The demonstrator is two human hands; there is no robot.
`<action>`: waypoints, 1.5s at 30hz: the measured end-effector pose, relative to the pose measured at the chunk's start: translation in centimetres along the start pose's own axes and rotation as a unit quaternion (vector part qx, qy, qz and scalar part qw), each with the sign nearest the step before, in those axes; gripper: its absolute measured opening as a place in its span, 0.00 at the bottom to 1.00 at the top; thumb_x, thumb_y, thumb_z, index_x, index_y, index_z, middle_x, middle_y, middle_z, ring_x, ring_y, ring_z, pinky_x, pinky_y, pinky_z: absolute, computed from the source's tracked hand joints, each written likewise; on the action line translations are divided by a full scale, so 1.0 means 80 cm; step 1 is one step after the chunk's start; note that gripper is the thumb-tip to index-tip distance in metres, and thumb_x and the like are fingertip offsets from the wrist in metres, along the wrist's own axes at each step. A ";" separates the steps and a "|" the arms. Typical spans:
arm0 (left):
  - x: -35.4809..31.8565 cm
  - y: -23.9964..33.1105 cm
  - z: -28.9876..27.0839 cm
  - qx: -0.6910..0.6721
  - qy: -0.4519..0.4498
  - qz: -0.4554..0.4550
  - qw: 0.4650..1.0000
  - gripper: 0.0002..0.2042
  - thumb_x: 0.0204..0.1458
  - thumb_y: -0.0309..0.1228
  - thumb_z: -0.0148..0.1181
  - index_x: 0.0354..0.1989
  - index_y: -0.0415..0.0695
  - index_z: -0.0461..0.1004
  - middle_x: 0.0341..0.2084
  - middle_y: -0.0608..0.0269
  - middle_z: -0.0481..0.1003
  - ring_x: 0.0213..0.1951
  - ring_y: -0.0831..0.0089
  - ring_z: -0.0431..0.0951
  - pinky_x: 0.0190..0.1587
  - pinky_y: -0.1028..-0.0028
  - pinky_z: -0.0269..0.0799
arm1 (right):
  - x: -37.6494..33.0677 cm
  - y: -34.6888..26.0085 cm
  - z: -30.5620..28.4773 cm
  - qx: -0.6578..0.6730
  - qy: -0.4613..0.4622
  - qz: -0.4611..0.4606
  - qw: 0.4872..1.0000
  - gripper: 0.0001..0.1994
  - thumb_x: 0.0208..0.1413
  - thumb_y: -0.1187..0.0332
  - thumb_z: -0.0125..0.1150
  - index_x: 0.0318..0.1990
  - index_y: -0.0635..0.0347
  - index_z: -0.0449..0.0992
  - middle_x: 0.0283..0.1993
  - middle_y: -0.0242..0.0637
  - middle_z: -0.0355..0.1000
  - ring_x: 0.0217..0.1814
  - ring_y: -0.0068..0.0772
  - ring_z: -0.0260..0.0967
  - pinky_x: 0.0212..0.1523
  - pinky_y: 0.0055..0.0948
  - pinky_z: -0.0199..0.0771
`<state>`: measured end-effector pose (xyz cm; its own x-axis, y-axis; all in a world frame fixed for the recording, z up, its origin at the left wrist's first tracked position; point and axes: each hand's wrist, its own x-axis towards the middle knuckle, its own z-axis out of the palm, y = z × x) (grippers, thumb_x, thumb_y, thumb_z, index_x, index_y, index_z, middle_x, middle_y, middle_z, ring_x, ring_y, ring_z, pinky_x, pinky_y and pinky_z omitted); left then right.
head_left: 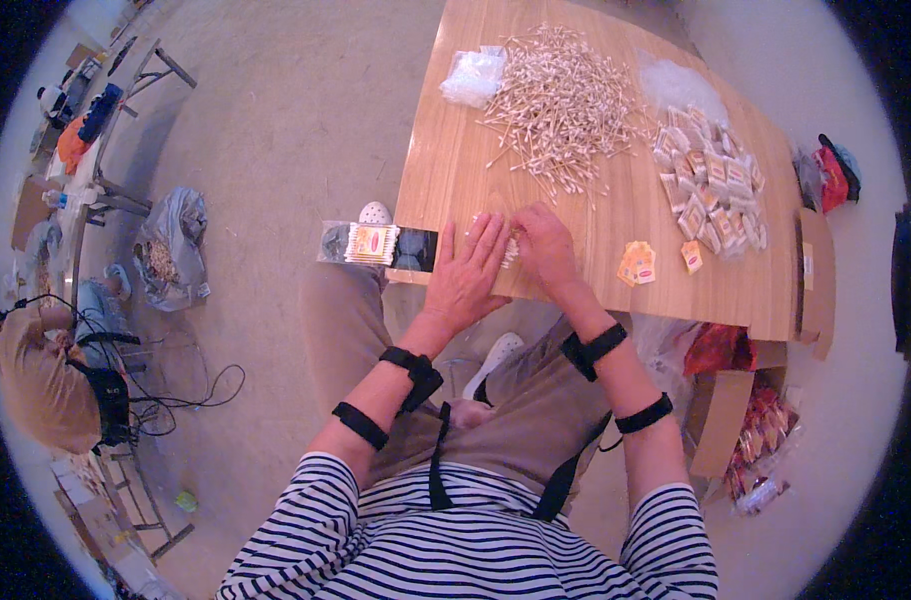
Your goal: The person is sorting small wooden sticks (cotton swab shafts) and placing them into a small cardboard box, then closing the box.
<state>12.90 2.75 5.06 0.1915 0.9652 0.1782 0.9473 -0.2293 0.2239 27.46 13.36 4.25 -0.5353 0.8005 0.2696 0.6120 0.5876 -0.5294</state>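
Note:
My left hand [470, 262] lies flat near the table's front edge, its fingers stretched out and close together. Against it, my right hand [547, 245] is closed, with bent fingers at a small bunch of cotton swabs [511, 252]. The bunch shows in part between both hands; my fingers hide the rest. Left of my left hand, a filled pack of cotton swabs [372, 244] with an orange and white label lies on a dark stand at the table edge. A large loose heap of cotton swabs [565, 105] spreads beyond my hands.
Orange and white label cards [636, 264] lie right of my hands on the wooden table [455, 150]. Farther right are many filled packs [713, 190] and clear bags [680, 88]. More plastic bags [473, 77] sit far left. An open carton [723, 420] stands below the table's right side.

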 end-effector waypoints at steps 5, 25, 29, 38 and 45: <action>-0.001 0.001 0.002 -0.008 0.009 -0.005 1.000 0.54 0.32 0.54 0.72 0.69 0.41 0.53 0.70 0.57 0.53 0.72 0.61 0.48 0.70 0.44 0.41 | 0.023 0.013 -0.015 -0.127 0.063 0.141 0.980 0.05 0.53 0.70 0.55 0.35 0.59 0.74 0.38 0.46 0.73 0.43 0.53 0.73 0.42 0.47 0.75; 0.000 0.002 0.003 0.016 0.002 -0.010 1.000 0.54 0.33 0.54 0.71 0.69 0.40 0.54 0.70 0.57 0.53 0.72 0.60 0.48 0.70 0.42 0.38 | -0.004 -0.019 -0.009 -0.026 -0.003 0.055 0.998 0.13 0.48 0.68 0.60 0.42 0.63 0.75 0.43 0.49 0.70 0.49 0.55 0.68 0.48 0.47 0.70; -0.001 0.003 0.013 0.074 0.030 -0.012 0.997 0.53 0.34 0.53 0.70 0.69 0.39 0.53 0.70 0.55 0.53 0.72 0.59 0.49 0.69 0.42 0.39 | -0.041 -0.021 -0.026 -0.050 0.004 -0.012 0.999 0.34 0.41 0.60 0.70 0.57 0.66 0.68 0.58 0.53 0.65 0.63 0.57 0.59 0.62 0.49 0.60; -0.012 0.023 0.035 0.112 0.059 -0.038 0.991 0.33 0.48 0.34 0.57 0.65 0.37 0.60 0.65 0.51 0.59 0.69 0.53 0.54 0.70 0.45 0.42 | -0.085 -0.057 -0.015 -0.164 -0.114 0.024 0.980 0.50 0.38 0.58 0.71 0.69 0.68 0.52 0.74 0.52 0.48 0.78 0.51 0.38 0.75 0.52 0.35; -0.012 0.014 0.031 0.059 0.073 -0.021 0.995 0.33 0.48 0.29 0.54 0.66 0.35 0.59 0.65 0.48 0.59 0.69 0.52 0.54 0.70 0.44 0.40 | -0.084 -0.061 0.022 -0.182 -0.024 -0.008 0.983 0.44 0.42 0.65 0.65 0.69 0.68 0.52 0.74 0.52 0.48 0.78 0.50 0.39 0.74 0.53 0.38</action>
<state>14.43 1.84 2.73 0.1190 0.9431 0.3106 0.9789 -0.1638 0.1220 27.06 4.89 3.60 -0.5686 0.7889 0.2331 0.7661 0.6110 -0.1994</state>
